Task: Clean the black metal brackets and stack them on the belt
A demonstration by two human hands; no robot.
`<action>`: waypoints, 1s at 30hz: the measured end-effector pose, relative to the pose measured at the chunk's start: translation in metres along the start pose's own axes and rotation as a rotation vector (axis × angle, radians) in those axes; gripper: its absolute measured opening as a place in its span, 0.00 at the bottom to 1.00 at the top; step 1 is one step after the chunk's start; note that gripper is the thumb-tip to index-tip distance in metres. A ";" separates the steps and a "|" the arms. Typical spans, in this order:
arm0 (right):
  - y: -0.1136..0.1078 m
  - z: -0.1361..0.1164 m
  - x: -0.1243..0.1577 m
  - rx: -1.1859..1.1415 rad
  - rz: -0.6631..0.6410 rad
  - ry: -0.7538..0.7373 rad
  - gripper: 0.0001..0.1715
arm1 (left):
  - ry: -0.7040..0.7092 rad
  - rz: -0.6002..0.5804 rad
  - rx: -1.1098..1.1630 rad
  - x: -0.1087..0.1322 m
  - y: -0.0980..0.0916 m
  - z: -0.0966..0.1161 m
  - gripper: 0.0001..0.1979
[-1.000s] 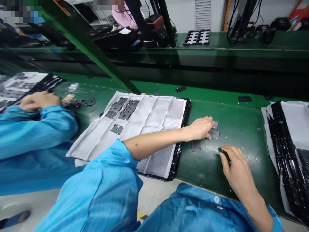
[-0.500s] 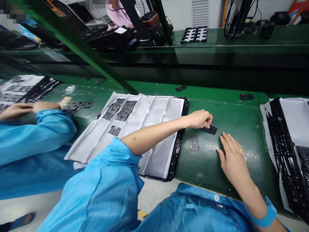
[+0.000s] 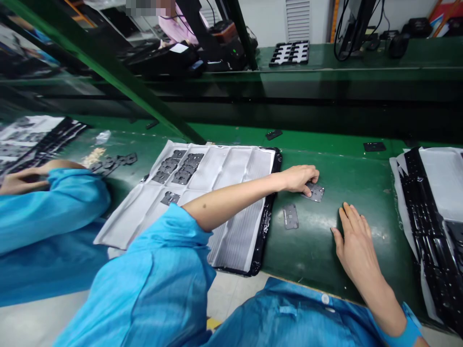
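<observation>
My left hand (image 3: 303,178) is closed on a thin grey plate (image 3: 317,193) with rounded corners and small holes, gripping its left end just above the green bench. A similar grey plate (image 3: 290,217) lies flat a little nearer to me, apart from both hands. To the right, my right hand (image 3: 356,241) rests over the bench with its fingers stretched out, holding nothing. Under my left forearm is a black tray covered by a white compartmented sheet (image 3: 235,166). Several more grey plates (image 3: 184,173) lie in the sheet's left compartments.
Small black pieces (image 3: 274,134) (image 3: 374,146) lie along the bench's far side. Another black tray stack (image 3: 415,207) stands at the right. A co-worker's hand and blue sleeve (image 3: 77,193) are at the left, near more dark parts. A green slanted post (image 3: 144,101) crosses the upper left.
The plate in my left hand looked black before and now shows its grey face. My right hand has shifted slightly right, away from it. The co-worker's hands have moved a little.
</observation>
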State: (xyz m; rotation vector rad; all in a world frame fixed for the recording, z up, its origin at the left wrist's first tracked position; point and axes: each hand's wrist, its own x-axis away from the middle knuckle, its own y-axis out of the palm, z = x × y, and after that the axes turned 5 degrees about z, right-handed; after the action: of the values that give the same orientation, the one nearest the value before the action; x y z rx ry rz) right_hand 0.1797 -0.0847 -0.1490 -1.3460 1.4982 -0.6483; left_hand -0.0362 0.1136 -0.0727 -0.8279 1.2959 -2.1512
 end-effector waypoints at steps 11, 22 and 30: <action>0.002 0.004 0.002 0.018 0.012 -0.039 0.29 | -0.201 0.075 -0.030 0.018 0.005 -0.001 0.17; 0.001 0.003 0.004 -0.042 0.050 -0.060 0.28 | -0.147 0.120 -0.045 0.029 0.006 0.009 0.25; 0.004 0.006 0.004 -0.042 0.047 -0.073 0.27 | -0.182 0.163 -0.076 0.035 0.012 0.012 0.21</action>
State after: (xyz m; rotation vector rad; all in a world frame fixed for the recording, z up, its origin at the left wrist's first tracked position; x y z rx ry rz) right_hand 0.1841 -0.0861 -0.1562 -1.3480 1.4867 -0.5352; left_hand -0.0504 0.0777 -0.0709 -0.8941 1.3101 -1.8649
